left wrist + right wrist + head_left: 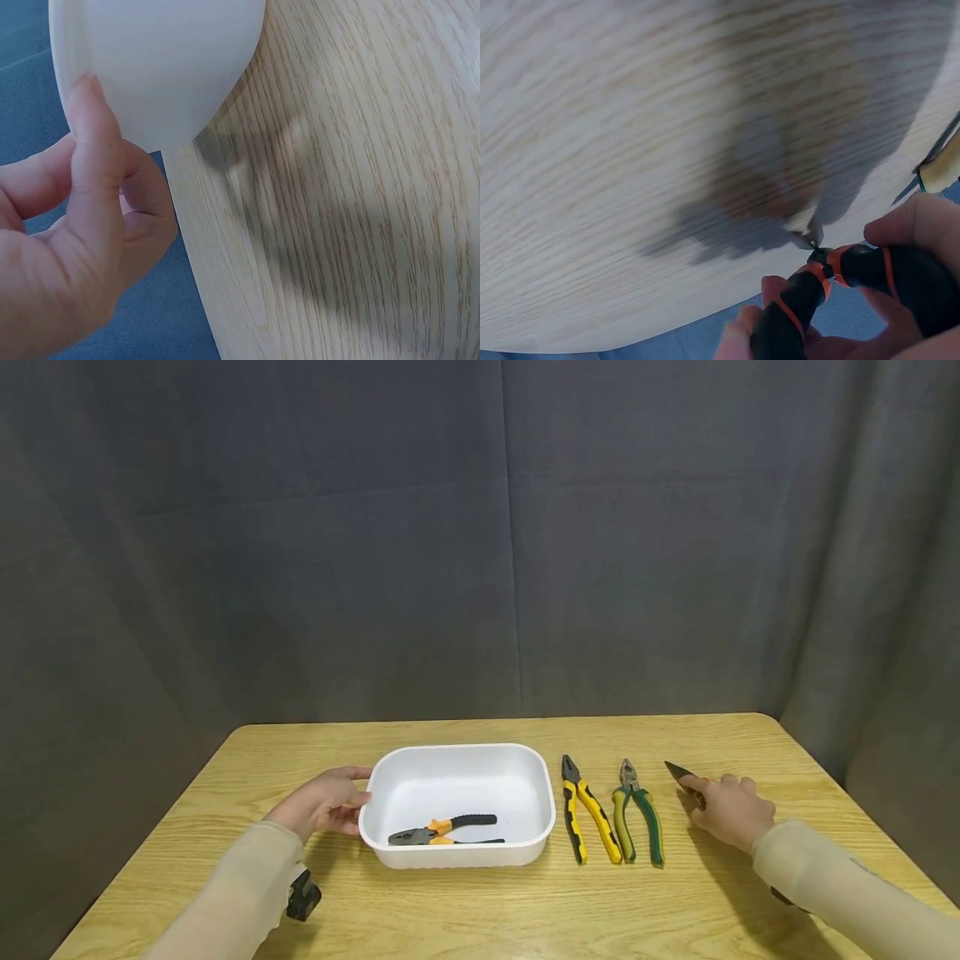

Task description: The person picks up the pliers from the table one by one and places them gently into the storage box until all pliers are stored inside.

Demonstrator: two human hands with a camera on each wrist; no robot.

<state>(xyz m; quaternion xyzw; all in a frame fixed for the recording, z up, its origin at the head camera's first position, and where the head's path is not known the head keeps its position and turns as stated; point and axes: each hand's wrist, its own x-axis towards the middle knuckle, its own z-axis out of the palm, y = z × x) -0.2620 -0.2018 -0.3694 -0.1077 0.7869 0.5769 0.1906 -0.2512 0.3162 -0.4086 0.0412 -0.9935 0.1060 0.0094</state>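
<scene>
My left hand (324, 803) pinches the left end of a white plastic tray (459, 857), its thumb (96, 142) against the rim in the left wrist view. Inside the tray lies a pair of pliers (442, 832) with black and orange handles. At the right of the table, my right hand (733, 814) grips needle-nose pliers (787, 311) by their black and orange handles. Their dark pointed tip (677, 770) sticks out towards the far left, above the tabletop. Between tray and right hand lie yellow and black pliers (592, 810) and green and yellow pliers (637, 814).
The wooden table (480, 914) has rounded far corners. A dark grey curtain (375, 568) hangs behind it and along both sides. Both pliers on the table lie side by side with their jaws pointing away from me.
</scene>
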